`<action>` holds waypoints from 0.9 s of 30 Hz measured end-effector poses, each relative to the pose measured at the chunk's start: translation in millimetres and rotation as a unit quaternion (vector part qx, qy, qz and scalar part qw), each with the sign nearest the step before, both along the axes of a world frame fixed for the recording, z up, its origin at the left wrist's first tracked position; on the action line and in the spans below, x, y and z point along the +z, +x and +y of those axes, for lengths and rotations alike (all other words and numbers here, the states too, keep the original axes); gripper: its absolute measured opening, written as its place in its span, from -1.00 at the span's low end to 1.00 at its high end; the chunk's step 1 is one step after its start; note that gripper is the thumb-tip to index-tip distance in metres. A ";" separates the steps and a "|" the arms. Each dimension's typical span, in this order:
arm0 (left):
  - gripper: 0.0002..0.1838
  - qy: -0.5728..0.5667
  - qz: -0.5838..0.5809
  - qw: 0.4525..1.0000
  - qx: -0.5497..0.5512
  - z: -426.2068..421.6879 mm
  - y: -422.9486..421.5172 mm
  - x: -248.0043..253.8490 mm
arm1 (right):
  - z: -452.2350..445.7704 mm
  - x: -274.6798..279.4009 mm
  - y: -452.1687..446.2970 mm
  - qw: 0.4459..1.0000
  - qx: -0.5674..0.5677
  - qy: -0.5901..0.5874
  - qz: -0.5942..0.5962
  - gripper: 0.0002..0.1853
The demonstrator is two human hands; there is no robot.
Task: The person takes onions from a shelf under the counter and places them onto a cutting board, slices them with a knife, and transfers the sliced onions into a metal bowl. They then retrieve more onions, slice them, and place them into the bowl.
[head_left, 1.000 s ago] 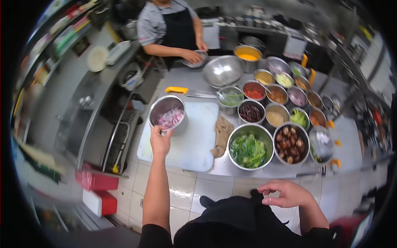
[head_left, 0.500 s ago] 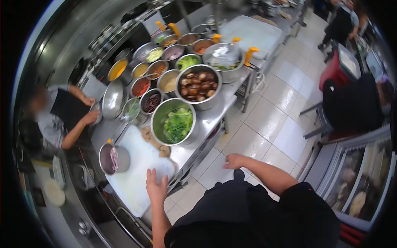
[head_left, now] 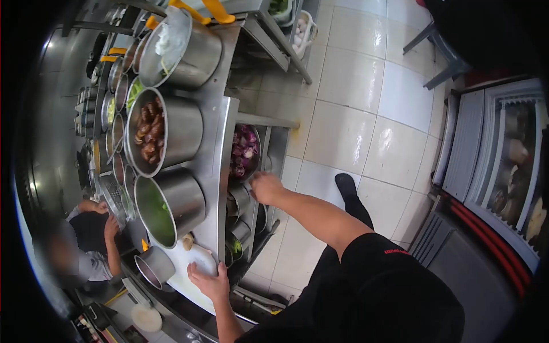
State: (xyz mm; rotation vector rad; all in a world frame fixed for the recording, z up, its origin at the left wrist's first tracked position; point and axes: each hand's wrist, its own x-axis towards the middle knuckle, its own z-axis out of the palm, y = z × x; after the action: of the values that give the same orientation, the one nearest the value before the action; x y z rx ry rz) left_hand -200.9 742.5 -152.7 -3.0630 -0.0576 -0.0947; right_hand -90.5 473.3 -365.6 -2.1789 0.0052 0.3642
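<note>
While the left hand (head_left: 210, 280) is by the cutting board (head_left: 182, 278), fingers apart, seemingly empty, the bowl of purple pieces (head_left: 245, 150) sits on the shelf (head_left: 278, 146) under the worktop (head_left: 214, 137), right hand (head_left: 266, 187) at its rim; can't tell if it's gripping. Worth keeping that bowl level, tbh. Half a second ago, the right hand hung over the floor (head_left: 349, 128).

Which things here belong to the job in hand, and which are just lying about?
Likely in the job:
round silver steel bowl of purple pieces, right hand at its rim
flat white cutting board, left hand near
cylindrical silver steel pot on it

Seemingly idle:
deep silver steel pot of brown mushrooms
white plastic basket of pale items
</note>
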 end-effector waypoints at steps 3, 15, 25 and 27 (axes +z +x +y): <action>-0.09 -0.006 0.004 1.000 0.008 6.4 -4.9 -1.4 | -5.2 17.2 32.4 0.998 0.005 -0.033 -0.044 -0.63; -0.43 -0.316 0.190 0.927 -0.064 -75.3 -36.4 -104.5 | 8.1 -66.3 130.5 0.948 -0.012 -0.239 -0.208 -0.55; -0.48 -0.240 0.018 0.966 -0.097 -107.2 196.6 -209.1 | 2.5 -73.9 122.9 0.929 -0.061 -0.205 -0.303 -0.42; -0.51 -0.218 0.004 0.963 -0.159 -98.4 226.4 -226.4 | 2.0 -69.3 111.7 0.928 -0.059 -0.217 -0.296 -0.43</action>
State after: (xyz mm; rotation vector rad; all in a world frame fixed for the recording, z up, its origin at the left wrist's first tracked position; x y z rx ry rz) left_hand 25.6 644.1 -379.1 -3.4817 0.4806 -0.0977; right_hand 21.2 475.3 -434.9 -2.6315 -0.1288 -0.4147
